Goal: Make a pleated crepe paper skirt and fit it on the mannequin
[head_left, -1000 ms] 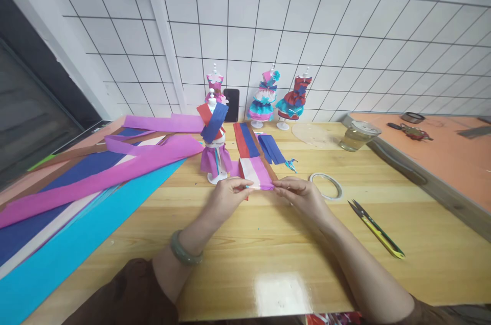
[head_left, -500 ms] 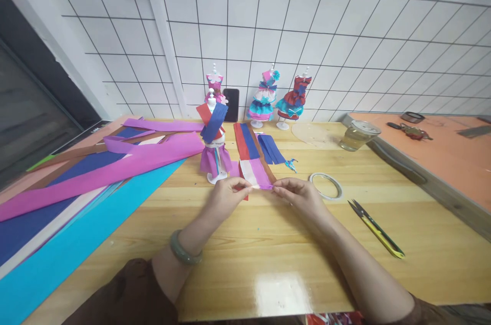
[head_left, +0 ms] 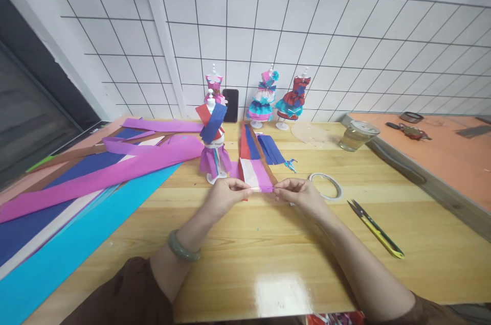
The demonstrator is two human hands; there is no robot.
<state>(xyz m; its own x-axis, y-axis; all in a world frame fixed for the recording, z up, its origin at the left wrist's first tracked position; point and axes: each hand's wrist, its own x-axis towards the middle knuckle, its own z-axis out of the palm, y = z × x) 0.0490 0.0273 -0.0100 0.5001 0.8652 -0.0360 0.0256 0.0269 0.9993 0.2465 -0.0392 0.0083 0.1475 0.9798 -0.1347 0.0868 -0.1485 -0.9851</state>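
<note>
While both hands pinch it at its near edge, the two-tone strip (head_left: 262,171) lies straight ahead at twelve o'clock, over the wooden tabletop (head_left: 230,269). The left hand (head_left: 225,198) grips the near white corner between thumb and forefinger; the right hand (head_left: 306,198) grips the near purple corner the same way. It looks like crepe paper, so it should be very light, limp and easily torn or creased, with little slip to it. The two near corners seem the sound places to hold, with a light, level pinch and no hard pull. White fills its left side and pinkish purple its right, and the near edge appears gathered in small folds, though fingers and blur hide how many.

Taking the strip as the clock's centre, yellow-handled snips (head_left: 380,236) lie near four o'clock and a ring of tape (head_left: 339,193) at three. A small dress form (head_left: 214,123) stands upright at ten, with a crossed red and blue top and a purple skirt. Blue strips (head_left: 271,149) rest near one, and long coloured paper sheets (head_left: 115,177) spread out at nine. Farther off, a lidded cup (head_left: 356,137) sits between two and three, and a dark phone (head_left: 230,105) leans at eleven.
</note>
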